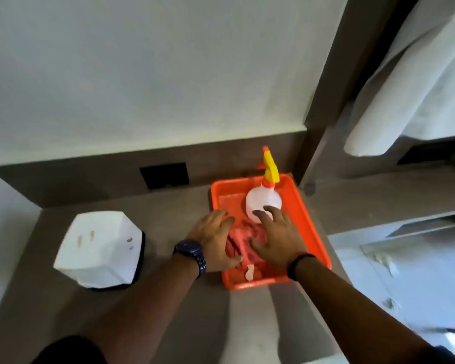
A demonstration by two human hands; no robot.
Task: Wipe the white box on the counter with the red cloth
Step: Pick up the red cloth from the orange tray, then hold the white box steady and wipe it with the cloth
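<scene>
Both hands down in orange tray (310,214), fingers spread and open, palms pressing on red cloth (241,243); no closed grip visible yet. Left hand (214,239) at tray's left rim, wristwatch (191,252) on wrist; right hand (276,236) over tray's middle, dark band (298,264) on wrist, fingertips just in front of spray bottle (263,203). Judged: gathering the bunched cloth for pickup, hence two flat hands rather than a pinch. Bottle upright at tray's far end, likely stored with cloth as one cleaning kit. White box (100,248) on worktop (168,206), well left of tray, untouched; wiping not begun.

Count: hands 2; cloth 1; tray 1; bottle 1; box 1. Small pale item (249,271) at tray's near edge, 1, unidentified.
</scene>
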